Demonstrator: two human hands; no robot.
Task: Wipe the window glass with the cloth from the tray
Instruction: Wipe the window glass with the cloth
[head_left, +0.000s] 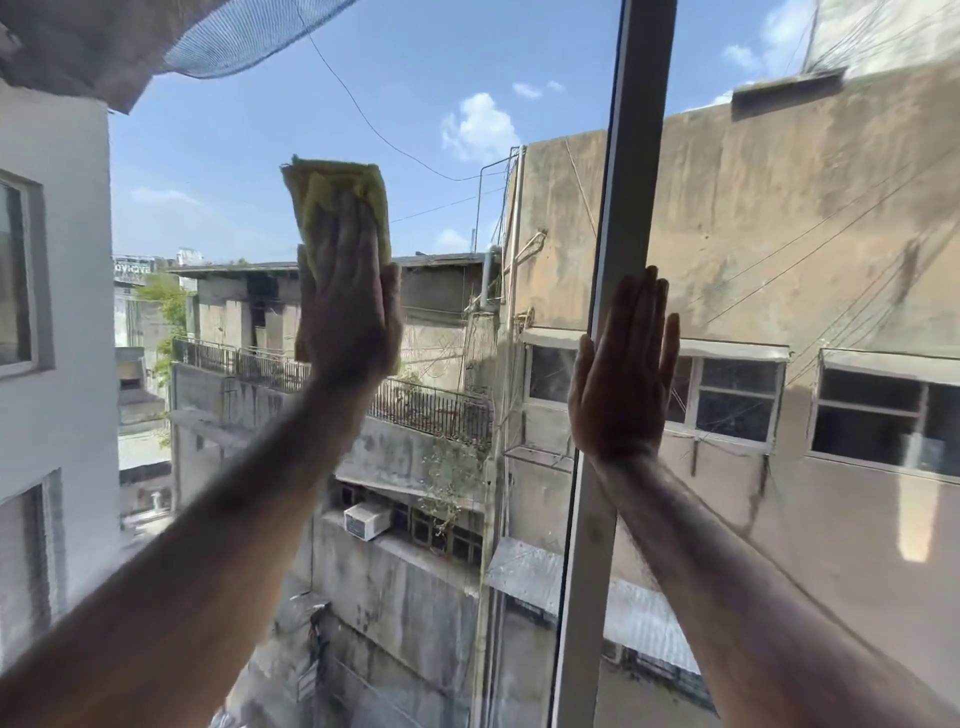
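My left hand (349, 306) is raised flat against the window glass (223, 171), pressing a folded yellow cloth (337, 195) onto the pane; the cloth sticks out above my fingers. My right hand (623, 374) lies flat with fingers together and straight against the grey vertical window frame bar (636, 156) and the glass beside it, holding nothing. Both forearms reach up from the lower corners. The tray is not in view.
The frame bar splits the window into a wide left pane and a right pane (810, 249). Outside are concrete buildings, a balcony railing (426, 405), an air conditioner (366, 519), cables and blue sky. A net (244, 36) hangs at the top left.
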